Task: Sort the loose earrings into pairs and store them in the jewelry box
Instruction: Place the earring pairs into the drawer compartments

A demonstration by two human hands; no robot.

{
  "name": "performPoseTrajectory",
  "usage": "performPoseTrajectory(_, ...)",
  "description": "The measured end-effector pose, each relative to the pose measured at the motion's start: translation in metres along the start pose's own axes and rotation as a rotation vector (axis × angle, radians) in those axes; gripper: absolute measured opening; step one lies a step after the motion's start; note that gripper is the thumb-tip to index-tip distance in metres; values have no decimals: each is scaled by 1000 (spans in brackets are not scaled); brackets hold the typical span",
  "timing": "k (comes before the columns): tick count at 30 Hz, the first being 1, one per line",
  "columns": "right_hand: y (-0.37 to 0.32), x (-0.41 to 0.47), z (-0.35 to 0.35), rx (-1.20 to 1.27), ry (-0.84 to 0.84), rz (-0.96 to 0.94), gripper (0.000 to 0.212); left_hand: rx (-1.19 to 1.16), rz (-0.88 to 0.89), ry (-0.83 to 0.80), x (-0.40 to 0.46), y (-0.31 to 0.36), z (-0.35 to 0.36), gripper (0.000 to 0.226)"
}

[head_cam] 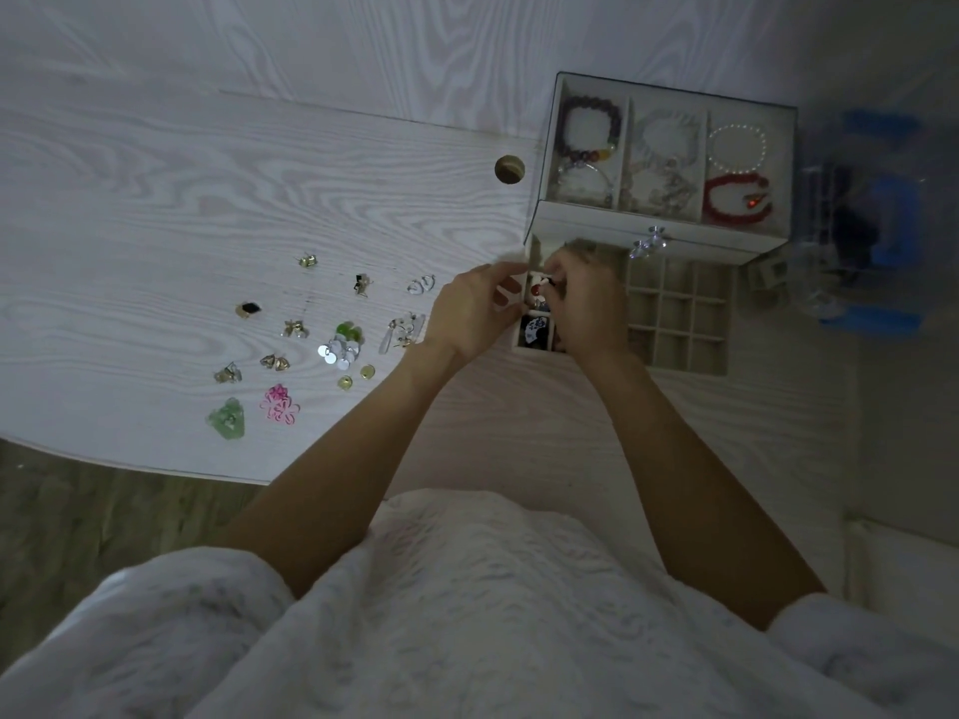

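In the head view we bring both hands together over the jewelry box (669, 236) drawer's left compartments: our right hand (586, 308) pinches a red earring (535, 290) to seat it, while our left hand (469, 316), fingers curled, steadies the drawer edge. The remaining loose earrings (311, 345) lie left of the box, grouped for pairing.

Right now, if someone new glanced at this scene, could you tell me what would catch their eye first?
Probably both hands, the left hand and right hand, meeting over the left compartments of the jewelry box's pulled-out drawer, fingers around a small red earring. Next, the loose earrings scattered on the pale table left of the hands. Lastly the bright red bracelet in the box's top right compartment.
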State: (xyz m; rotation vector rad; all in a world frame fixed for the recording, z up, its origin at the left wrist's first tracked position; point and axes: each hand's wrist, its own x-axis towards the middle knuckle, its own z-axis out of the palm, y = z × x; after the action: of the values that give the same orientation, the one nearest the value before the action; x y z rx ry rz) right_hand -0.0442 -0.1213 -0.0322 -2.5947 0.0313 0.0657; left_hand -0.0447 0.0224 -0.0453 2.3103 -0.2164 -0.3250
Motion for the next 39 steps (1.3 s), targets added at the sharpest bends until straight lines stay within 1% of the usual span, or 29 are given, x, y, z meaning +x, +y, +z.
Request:
performPoseTrajectory(1, -1, 1, 0, -7, -4, -6, 7, 2, -4, 0, 0, 0, 0, 44)
performPoseTrajectory(4, -3, -1, -4, -71, -60, -43, 16, 5, -9, 0, 0, 1, 0, 44)
performPoseTrajectory(7, 1, -1, -11, -160, -135, -128, 19, 3, -8, -5, 0, 0, 1, 44)
performPoseTrajectory(10, 1, -3, -14, -239, -118, -210, 21, 22, 16, -13, -2, 1, 1, 42)
performPoseTrajectory(12, -5, -8, -12, -246, -56, -232, 21, 42, 46, -2, -7, 0, -3, 40)
performPoseTrajectory(14, -14, -17, -9, -160, 26, -238, 19, 55, 73, 51, -20, -6, -12, 36)
performPoseTrajectory(16, -26, -28, -3, -60, 54, -253, 17, 68, 77, 156, -39, -19, -26, 31)
performPoseTrajectory(18, -44, -39, 10, 23, -10, -300, 18, 91, 18, 280, -62, -40, -44, 28)
performPoseTrajectory(20, -62, -46, 26, 68, -152, -318, 22, 113, -83, 327, -81, -59, -58, 32)
performPoseTrajectory(22, -75, -45, 43, 9, -276, -310, 31, 151, -157, 282, -88, -71, -66, 38)
performPoseTrajectory(23, -80, -43, 52, -35, -305, -299, 37, 176, -174, 243, -89, -75, -68, 41)
performPoseTrajectory(25, -86, -37, 66, -146, -311, -291, 45, 224, -180, 162, -84, -77, -67, 43)
performPoseTrajectory(27, -91, -30, 75, -273, -282, -310, 49, 274, -184, 93, -76, -76, -64, 40)
performPoseTrajectory(29, -94, -26, 79, -311, -256, -303, 45, 308, -189, 71, -68, -75, -62, 33)
performPoseTrajectory(31, -96, -23, 80, -284, -255, -280, 33, 348, -182, 69, -61, -74, -60, 24)
performPoseTrajectory(33, -95, -23, 78, -229, -262, -245, 27, 428, -164, 71, -56, -74, -58, 16)
performPoseTrajectory(39, -86, -32, 76, -127, -283, -247, 28, 547, -104, 127, -55, -75, -51, 17)
